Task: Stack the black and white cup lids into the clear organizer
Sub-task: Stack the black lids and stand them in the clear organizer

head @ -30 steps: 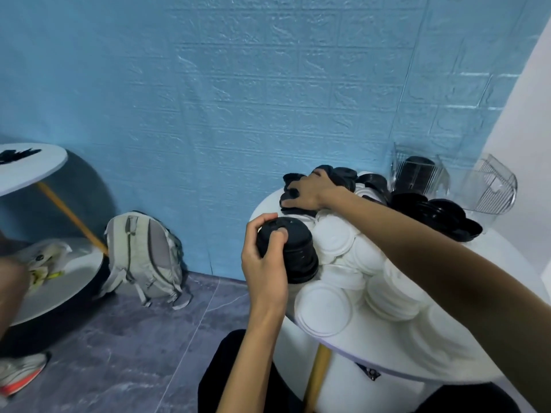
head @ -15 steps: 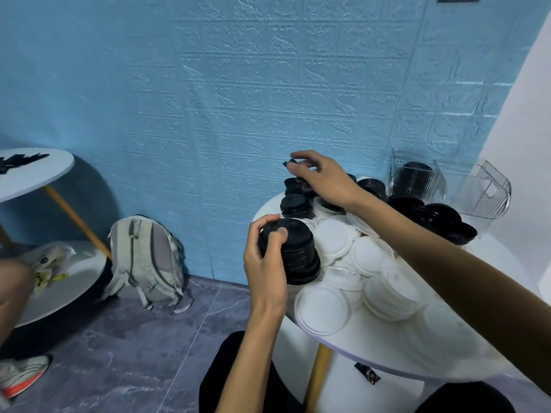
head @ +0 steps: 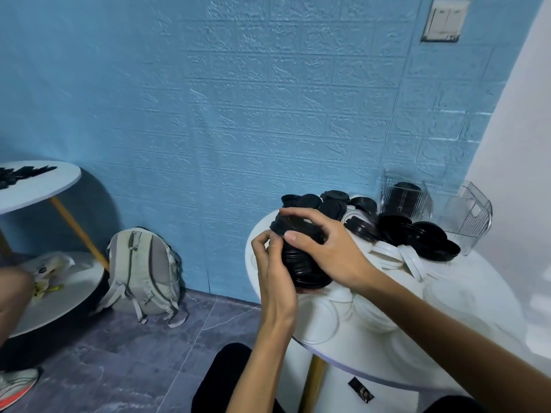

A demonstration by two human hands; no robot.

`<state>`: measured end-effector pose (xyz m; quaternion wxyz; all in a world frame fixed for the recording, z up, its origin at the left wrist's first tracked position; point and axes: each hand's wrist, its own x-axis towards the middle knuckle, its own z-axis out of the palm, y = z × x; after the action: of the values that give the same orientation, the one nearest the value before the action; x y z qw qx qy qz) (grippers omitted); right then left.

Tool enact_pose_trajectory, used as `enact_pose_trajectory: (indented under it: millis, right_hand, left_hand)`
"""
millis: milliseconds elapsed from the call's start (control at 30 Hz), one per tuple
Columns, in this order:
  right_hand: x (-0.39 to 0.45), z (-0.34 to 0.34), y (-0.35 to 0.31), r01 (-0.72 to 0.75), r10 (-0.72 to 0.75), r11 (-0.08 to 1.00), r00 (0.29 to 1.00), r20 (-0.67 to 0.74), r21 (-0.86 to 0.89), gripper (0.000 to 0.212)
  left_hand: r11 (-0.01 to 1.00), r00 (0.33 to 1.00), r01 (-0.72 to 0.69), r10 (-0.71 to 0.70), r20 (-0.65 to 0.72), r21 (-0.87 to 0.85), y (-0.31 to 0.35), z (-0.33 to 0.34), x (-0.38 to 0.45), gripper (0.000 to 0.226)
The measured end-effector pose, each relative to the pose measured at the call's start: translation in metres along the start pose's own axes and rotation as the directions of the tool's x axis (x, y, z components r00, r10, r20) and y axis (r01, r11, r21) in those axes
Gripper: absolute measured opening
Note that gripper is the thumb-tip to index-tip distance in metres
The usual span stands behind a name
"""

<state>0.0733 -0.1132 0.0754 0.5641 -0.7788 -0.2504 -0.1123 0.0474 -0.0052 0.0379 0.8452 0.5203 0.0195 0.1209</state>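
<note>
1. L hand (head: 275,272): fingers curled round left side of black lid stack (head: 301,257), held above round white table (head: 387,362) near edge.
2. R hand (head: 325,248): thumb and fingers pinch top lid of stack.
3. Stack: ribbed black rims, nested, tilted.
4. Clear organizer (head: 465,213) at table's far side, w/ black lids inside.

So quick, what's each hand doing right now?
Left hand: grips the stack of black lids.
Right hand: fingers curled on the stack's top lid.
</note>
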Motion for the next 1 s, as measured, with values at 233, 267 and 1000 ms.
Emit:
enact_pose_trajectory:
  millis: [233, 267, 1000]
  right_hand:
    - [-0.008, 0.008, 0.005, -0.072, 0.1, 0.968, 0.989, -0.105, 0.241, 0.042]
    - [-0.009, 0.008, 0.005, -0.076, 0.104, 0.968, 0.989, -0.107, 0.237, 0.042]
    - [-0.017, 0.034, 0.008, -0.099, 0.179, 0.967, 0.92, -0.349, 0.235, 0.031]
  left_hand:
    - [0.994, 0.998, -0.008, 0.001, -0.061, -0.105, 0.002, 0.003, -0.003, 0.058]
    - [0.996, 0.998, -0.01, 0.004, -0.068, -0.091, 0.003, 0.004, -0.003, 0.058]
    - [0.969, 0.964, -0.212, 0.229, -0.134, 0.13, 0.004, 0.009, -0.014, 0.022]
